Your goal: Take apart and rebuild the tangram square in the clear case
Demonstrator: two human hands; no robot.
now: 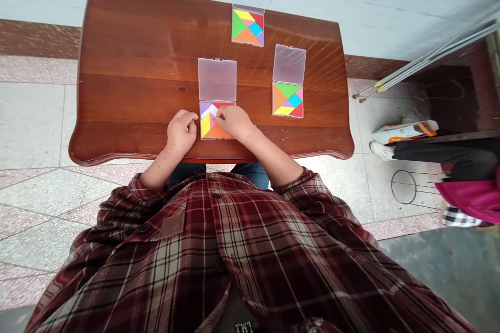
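Observation:
An open clear plastic case lies near the table's front edge, its lid folded back. In its tray are tangram pieces: a purple piece, a yellow parallelogram, an orange triangle and some red partly under my hand. A pale bare patch shows among them. My right hand is over the tray, thumb and fingers closed at a small pink piece. My left hand rests on the table just left of the case, fingers curled, with nothing visible in them. A teal bit peeks out beside my right wrist.
Two more open cases hold fitted tangrams: one tangram at the table's back edge, another tangram to the right. The brown wooden table stands by a pale wall. A seated person's leg and crutches are at right.

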